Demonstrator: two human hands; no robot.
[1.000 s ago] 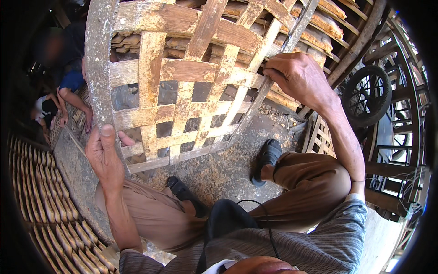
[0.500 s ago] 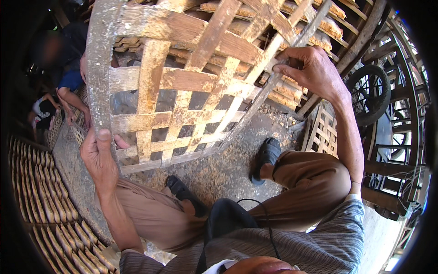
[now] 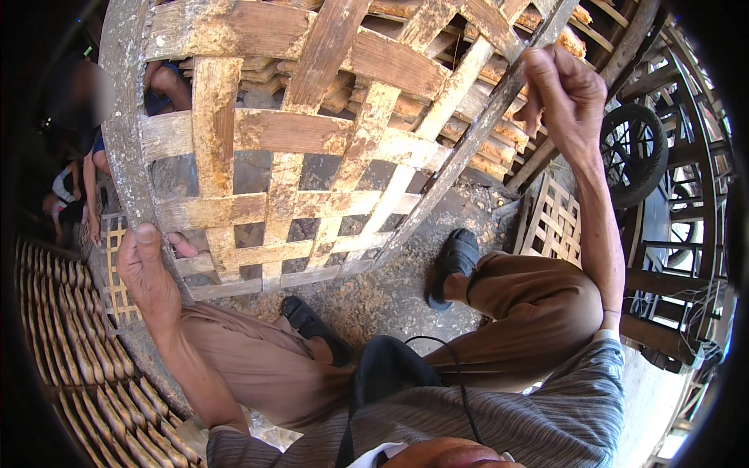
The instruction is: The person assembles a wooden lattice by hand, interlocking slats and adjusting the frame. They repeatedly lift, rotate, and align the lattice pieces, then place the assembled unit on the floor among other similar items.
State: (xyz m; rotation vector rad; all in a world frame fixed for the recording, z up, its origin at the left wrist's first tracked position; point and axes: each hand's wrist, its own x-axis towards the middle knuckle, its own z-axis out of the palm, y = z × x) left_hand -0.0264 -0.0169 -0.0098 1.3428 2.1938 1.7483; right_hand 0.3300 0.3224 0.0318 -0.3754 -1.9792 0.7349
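Wooden lattice panel [image 3: 304,131] was tilted up in front of the knees [image 3: 569,290]; left hand [image 3: 148,274] had its left edge pinched, right hand [image 3: 573,97] sat curled by the other edge, couldn't tell if gripping.

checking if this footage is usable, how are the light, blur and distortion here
In the head view, the woven panel is bright and fairly sharp; a co-worker's head is blurred, in deep shadow; pale ground at lower right looks washed out; the wooden rack at right curves.
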